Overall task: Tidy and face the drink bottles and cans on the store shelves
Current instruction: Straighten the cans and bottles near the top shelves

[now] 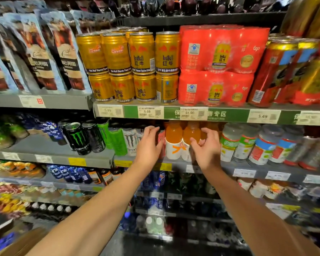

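Two orange drink bottles with white labels stand at the front of the middle shelf (pixel 175 164). The left bottle (pixel 173 139) stands free, and a small red pack (pixel 162 140) sits just left of it. My left hand (pixel 148 146) lies flat against that red pack, fingers pointing up and holding nothing. My right hand (pixel 206 147) curls around the right orange bottle (pixel 191 133), thumb across its front and fingers on its right side. More orange bottles stand behind, partly hidden.
Monster cans (pixel 79 139) in black, green and white fill the shelf to the left. Grey-capped bottles (pixel 229 143) with coloured labels stand to the right. Above are gold Red Bull cans (pixel 142 54) stacked two high and red multipacks (pixel 220 50). Lower shelves hold more bottles.
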`<action>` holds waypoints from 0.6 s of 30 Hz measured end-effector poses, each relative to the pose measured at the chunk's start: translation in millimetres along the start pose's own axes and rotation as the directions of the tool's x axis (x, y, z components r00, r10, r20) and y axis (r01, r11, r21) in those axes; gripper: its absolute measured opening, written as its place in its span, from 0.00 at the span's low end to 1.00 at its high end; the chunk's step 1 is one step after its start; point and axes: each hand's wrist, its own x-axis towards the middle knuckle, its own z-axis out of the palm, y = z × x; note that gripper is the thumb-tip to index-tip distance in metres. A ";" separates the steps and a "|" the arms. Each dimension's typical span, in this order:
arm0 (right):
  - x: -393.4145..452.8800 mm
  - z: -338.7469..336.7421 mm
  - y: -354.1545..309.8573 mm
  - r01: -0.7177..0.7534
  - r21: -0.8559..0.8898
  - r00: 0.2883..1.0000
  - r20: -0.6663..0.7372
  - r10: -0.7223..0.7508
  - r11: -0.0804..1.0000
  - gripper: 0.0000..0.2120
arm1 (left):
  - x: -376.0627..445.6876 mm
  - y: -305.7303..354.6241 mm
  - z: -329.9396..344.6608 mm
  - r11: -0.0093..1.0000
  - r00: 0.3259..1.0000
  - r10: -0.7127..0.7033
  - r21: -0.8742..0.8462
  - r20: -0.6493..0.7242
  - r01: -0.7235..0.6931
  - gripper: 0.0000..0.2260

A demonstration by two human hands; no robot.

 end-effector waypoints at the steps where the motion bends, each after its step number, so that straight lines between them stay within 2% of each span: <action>1: -0.1 3.6 2.9 0.012 -0.020 1.000 -0.005 -0.012 1.000 0.21 | 4.2 -0.9 4.2 0.999 1.000 -0.006 0.038 0.019 0.005 0.22; 5: -11.4 14.1 2.0 -0.011 0.033 0.996 -0.084 0.014 0.999 0.20 | 9.4 -4.3 14.4 0.997 1.000 0.003 0.082 0.028 -0.006 0.18; 8: -23.4 30.3 -5.3 0.076 0.066 0.995 -0.068 -0.071 0.995 0.14 | 10.1 -7.3 14.2 0.997 0.999 0.037 0.070 -0.008 -0.036 0.12; 10: -23.9 39.6 -10.8 0.079 0.046 0.994 -0.074 -0.076 0.996 0.15 | 12.0 -10.9 11.8 0.997 0.999 0.044 0.063 -0.028 -0.042 0.11; 14: -11.5 39.5 -13.8 0.040 0.027 0.981 -0.190 -0.034 0.999 0.20 | 18.4 -15.2 5.4 0.995 0.999 0.047 0.086 0.006 -0.047 0.10; 16: -10.9 40.7 -13.8 0.079 0.017 0.979 -0.189 -0.074 0.997 0.18 | 21.6 -15.7 5.3 0.994 0.998 0.045 0.099 0.031 -0.048 0.12; 18: -14.5 47.3 -16.8 0.132 0.004 0.985 -0.116 -0.131 0.991 0.17 | 25.0 -14.8 5.2 0.993 0.999 0.028 0.117 0.044 -0.033 0.13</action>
